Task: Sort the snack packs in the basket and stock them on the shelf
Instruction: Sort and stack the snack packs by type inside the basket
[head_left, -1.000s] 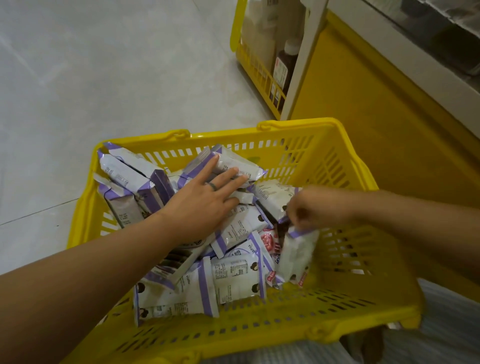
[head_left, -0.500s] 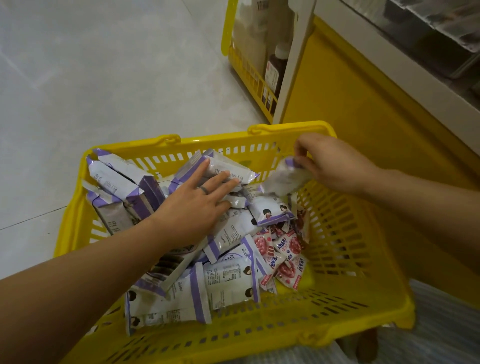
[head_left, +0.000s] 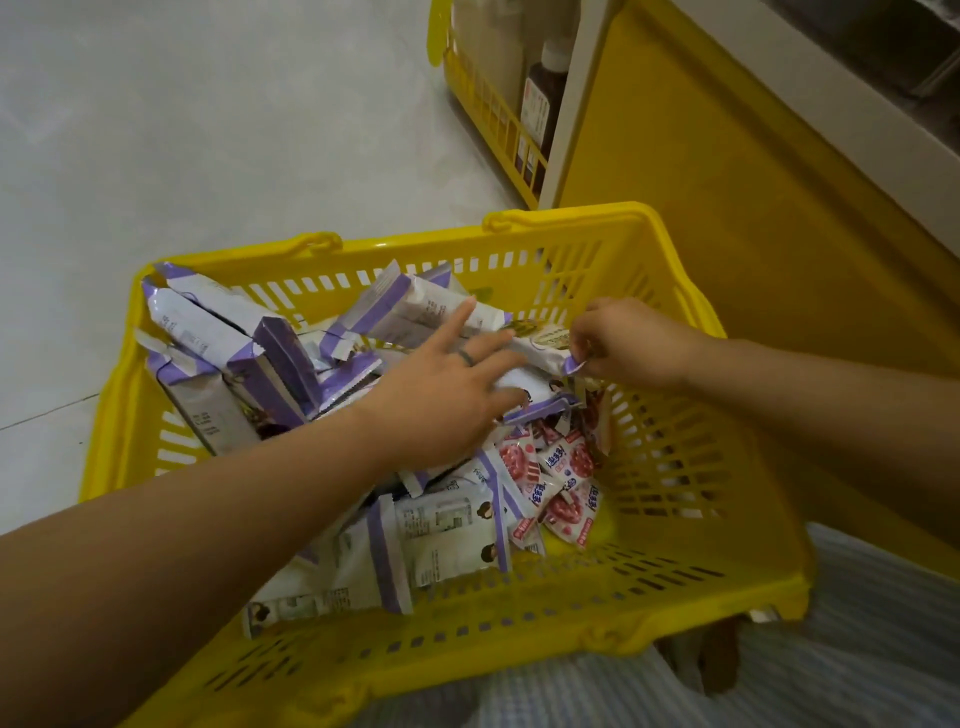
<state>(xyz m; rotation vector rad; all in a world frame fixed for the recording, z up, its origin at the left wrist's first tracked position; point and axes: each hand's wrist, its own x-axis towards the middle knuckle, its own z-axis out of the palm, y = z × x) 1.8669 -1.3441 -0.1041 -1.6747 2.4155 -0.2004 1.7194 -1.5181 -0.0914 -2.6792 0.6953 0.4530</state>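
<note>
Yellow basket (head_left: 571, 223) holds purple packs (head_left: 223, 353), with red packs (head_left: 561, 483) near its right wall. Flat on the pile, fingers straight, lies the left hand (head_left: 441, 400); the right hand (head_left: 628, 345) pinches one pack (head_left: 545, 343) by its corner. Behind stand a shelf (head_left: 753, 234) and a bottle (head_left: 543, 98).

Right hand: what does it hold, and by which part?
The right hand pinches a white plastic snack pack with purple ends by the corner of one purple end.

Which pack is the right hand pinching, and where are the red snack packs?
pinched pack (head_left: 545, 345), head view, on its white face.
red snack packs (head_left: 569, 462), head view, front of one pack.
</note>
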